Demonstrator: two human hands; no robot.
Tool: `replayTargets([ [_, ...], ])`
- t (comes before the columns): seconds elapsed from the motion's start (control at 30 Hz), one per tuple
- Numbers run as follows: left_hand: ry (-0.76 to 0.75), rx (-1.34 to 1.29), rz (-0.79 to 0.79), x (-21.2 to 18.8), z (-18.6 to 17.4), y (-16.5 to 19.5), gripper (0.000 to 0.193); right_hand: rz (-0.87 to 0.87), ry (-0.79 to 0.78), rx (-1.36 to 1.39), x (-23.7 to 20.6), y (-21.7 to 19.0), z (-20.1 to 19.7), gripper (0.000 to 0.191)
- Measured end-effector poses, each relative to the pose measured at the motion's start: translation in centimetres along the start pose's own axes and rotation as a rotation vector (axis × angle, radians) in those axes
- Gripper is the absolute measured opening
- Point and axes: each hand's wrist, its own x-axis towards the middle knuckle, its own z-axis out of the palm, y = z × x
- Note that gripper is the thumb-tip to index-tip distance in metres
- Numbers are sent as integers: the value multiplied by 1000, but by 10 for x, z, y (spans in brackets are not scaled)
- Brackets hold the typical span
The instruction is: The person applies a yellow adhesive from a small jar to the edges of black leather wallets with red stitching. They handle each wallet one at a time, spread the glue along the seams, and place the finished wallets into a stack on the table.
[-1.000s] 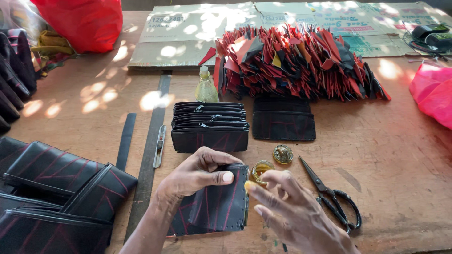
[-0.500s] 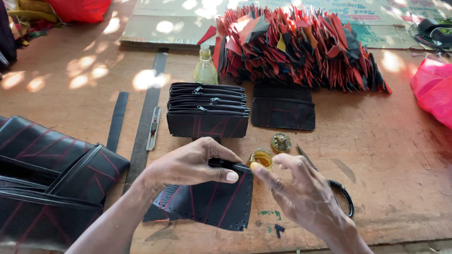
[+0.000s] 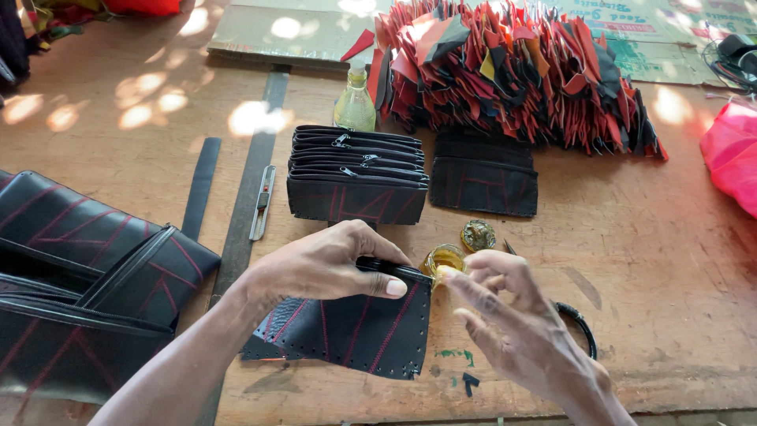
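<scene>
While the left hand pinches the top edge of the flat black pouch lying under it on the worktop, the right hand, fingers loose, dips beside it into a small jar; the pouch looks soft, light and bendy.

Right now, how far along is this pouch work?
Done, it seems: a row of zipped black pouches stands behind the hands, with one flat pouch beside it. In hand: the left hand pins a black panel with red stitching at its top edge, while the right hand dips a fingertip at the small open jar. Left: a big heap of red and black cut pieces.
</scene>
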Motion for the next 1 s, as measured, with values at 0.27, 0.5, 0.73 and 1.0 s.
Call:
replayTargets([
  [0.27,15,50,-28,0,-2,-3,50,27,-146,371,-4,-4,-3,65],
  [0.5,14,27,-49,2,-3,-1,50,32,-104,298,5,-6,-8,75],
  [0.73,47,95,-51,1,-8,2,49,-92,-230,469,2,-20,-20,64],
  [1.0,51,82,-50,3,-11,5,48,52,-204,241,1,-7,-5,68],
])
